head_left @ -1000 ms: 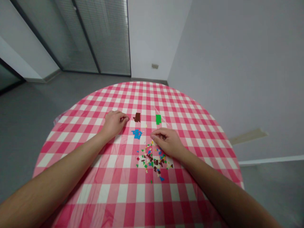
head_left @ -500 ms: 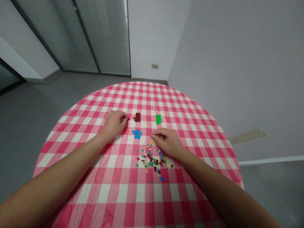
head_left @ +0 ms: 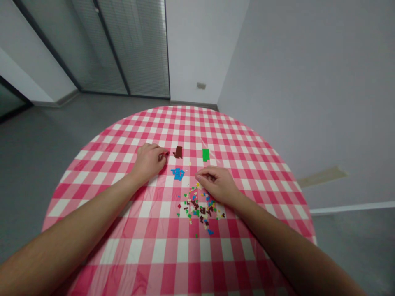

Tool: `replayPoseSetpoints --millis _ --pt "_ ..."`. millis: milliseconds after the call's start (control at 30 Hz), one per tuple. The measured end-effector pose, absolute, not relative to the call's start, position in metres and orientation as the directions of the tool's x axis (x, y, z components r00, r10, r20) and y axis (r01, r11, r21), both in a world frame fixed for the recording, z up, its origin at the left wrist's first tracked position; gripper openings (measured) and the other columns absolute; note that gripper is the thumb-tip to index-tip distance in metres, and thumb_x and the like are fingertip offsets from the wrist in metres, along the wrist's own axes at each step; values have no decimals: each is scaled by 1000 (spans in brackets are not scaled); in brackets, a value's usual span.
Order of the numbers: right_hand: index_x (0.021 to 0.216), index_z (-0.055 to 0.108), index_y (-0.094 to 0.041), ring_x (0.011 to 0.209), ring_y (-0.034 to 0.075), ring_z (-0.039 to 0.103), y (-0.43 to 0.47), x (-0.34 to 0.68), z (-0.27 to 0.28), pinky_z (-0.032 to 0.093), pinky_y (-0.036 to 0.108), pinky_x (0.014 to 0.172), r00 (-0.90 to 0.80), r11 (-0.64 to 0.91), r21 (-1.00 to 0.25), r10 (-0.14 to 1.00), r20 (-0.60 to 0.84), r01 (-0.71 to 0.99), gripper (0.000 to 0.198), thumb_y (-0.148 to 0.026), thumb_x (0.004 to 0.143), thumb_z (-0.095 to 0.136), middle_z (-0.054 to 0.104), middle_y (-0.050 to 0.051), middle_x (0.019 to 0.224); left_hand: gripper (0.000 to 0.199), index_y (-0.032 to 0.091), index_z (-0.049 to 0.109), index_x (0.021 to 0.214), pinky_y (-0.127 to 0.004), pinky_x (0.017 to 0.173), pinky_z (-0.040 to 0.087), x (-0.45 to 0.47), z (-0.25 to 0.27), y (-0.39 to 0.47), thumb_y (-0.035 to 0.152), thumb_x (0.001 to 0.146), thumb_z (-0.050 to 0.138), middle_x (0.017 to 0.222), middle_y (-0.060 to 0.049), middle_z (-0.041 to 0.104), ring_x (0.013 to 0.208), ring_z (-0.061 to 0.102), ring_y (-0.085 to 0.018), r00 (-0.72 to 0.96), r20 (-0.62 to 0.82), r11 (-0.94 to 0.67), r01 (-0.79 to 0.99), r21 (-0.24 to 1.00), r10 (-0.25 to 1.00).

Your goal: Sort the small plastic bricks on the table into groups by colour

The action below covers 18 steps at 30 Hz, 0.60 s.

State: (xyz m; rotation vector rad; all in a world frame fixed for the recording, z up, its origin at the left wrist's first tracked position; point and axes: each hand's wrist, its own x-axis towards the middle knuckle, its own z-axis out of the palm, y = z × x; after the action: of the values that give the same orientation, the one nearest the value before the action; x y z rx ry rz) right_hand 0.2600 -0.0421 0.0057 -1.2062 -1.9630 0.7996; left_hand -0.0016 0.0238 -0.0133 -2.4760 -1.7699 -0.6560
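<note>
While left hand (head_left: 151,160) pinches dark piece (head_left: 167,153) beside blocky brown bricks (head_left: 178,152) | right hand (head_left: 217,183) curls narrow, contents unclear

- Dim, greyish light overall; the floor (head_left: 61,139) at left is dark.
- Soft shadows beside both forearms (head_left: 92,223), lower left and lower right.
- Small pieces (head_left: 203,210) near centre look soft-edged.
- Wide-angle stretch toward the lower corners.
</note>
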Motion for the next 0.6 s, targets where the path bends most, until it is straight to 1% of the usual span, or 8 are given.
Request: replayPoseSetpoints --millis 200,400,500,600 --pt "81 73 -22 65 14 60 -43 261 8 45 30 59 -337 386 -781 911 238 492 16 -30 88 61 73 5 80 26 19 76 96 -43 85 41 2 -9 21 25 88 52 93 -9 75 89 61 -28 304 327 -387 893 228 895" --pt "81 73 -22 65 14 60 -42 261 7 46 30 60 -338 387 -774 911 237 502 16 -29 89 61 73 4 80 31 21 77 102 -44 86 39 4 -10 20 26 91 48 102 -10 75 92 61 -29 338 307 -409 889 208 890" --pt "81 73 -22 65 14 60 -42 260 7 46 30 60 -340 392 -779 909 243 490 16 -30 89 61 73 4 79 32 20 77 103 -45 85 39 4 -11 20 26 92 47 105 -11 75 93 60 -30 357 297 -422 887 190 885" --pt "81 73 -22 64 14 59 -43 260 7 46 30 59 -340 393 -779 908 245 488 16 -30 88 62 72 4 78 34 19 75 107 -46 85 40 5 -12 20 26 94 45 112 -11 74 97 59 -31 375 297 -436 883 173 878"
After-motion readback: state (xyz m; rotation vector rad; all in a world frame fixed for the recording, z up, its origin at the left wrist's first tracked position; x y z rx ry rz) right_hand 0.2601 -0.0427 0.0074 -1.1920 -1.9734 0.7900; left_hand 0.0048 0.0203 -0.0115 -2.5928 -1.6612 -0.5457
